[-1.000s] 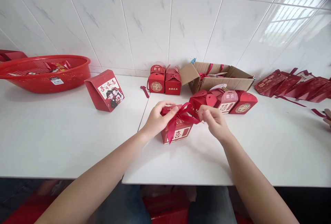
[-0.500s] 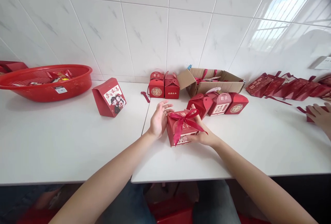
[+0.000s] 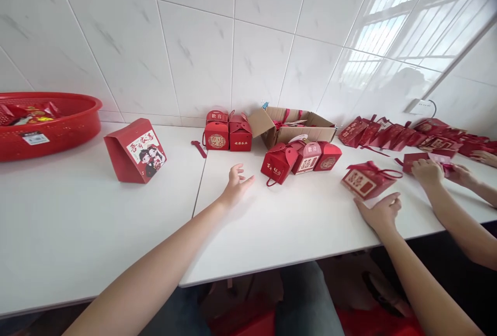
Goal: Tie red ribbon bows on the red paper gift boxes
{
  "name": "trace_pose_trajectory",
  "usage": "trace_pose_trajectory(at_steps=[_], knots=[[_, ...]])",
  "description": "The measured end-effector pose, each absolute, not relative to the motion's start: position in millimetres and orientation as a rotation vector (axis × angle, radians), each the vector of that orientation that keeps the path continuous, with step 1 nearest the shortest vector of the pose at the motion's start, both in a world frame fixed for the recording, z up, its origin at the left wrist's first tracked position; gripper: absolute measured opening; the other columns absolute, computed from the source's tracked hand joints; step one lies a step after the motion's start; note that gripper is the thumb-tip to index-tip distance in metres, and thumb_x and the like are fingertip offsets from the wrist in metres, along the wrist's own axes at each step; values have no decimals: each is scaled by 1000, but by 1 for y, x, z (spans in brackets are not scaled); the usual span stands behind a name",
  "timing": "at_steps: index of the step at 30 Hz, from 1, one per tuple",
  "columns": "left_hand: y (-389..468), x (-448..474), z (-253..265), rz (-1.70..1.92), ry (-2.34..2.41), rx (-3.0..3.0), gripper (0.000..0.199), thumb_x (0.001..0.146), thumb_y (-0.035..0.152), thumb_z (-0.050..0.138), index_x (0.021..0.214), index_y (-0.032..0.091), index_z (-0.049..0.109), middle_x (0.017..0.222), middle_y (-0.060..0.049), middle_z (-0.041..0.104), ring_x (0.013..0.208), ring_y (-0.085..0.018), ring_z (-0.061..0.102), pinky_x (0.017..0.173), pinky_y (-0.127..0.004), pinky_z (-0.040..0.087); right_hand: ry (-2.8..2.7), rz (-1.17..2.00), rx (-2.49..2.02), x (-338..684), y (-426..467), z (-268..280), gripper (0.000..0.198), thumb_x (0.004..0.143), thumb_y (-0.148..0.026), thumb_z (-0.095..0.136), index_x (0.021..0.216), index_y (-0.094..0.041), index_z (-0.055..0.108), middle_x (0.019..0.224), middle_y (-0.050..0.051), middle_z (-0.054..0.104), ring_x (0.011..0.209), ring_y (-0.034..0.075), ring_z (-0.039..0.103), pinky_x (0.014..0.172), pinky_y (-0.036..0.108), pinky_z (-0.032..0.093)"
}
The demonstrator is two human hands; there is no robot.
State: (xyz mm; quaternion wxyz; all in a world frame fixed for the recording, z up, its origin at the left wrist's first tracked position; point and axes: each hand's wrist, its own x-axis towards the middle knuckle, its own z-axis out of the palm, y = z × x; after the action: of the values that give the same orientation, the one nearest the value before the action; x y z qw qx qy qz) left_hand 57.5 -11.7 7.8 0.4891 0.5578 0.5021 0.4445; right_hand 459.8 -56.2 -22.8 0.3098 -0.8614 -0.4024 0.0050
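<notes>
Your left hand (image 3: 237,186) hovers above the table (image 3: 252,237) with its fingers apart, holding nothing. Your right hand (image 3: 382,212) is loosely spread just below the ribboned box (image 3: 367,183), which sits tilted on your right; it is blurred, so I can't tell whether your fingertips touch it. That box looks done: folded closed, with its ribbon bow across the top. Three small boxes (image 3: 306,159) before the carton (image 3: 306,134) and two more boxes (image 3: 217,136) near the wall are closed too, but no bow shows on them. Farther right, a co-worker's hand (image 3: 427,173) works at another red box (image 3: 417,161), seemingly unfinished.
</notes>
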Motion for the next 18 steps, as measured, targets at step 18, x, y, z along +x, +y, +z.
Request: trace_pose_trajectory(at_steps=[18], knots=[[-16,62,5,1128,1260,1530,61,76,38,62,126,25,30,132,-12,33,117,-23,40,95,-40,38,-821,498,-1627,445,80,-18,65,76,-52,34,133,-22,33,139,10,42,125,23,45,98,38,40]])
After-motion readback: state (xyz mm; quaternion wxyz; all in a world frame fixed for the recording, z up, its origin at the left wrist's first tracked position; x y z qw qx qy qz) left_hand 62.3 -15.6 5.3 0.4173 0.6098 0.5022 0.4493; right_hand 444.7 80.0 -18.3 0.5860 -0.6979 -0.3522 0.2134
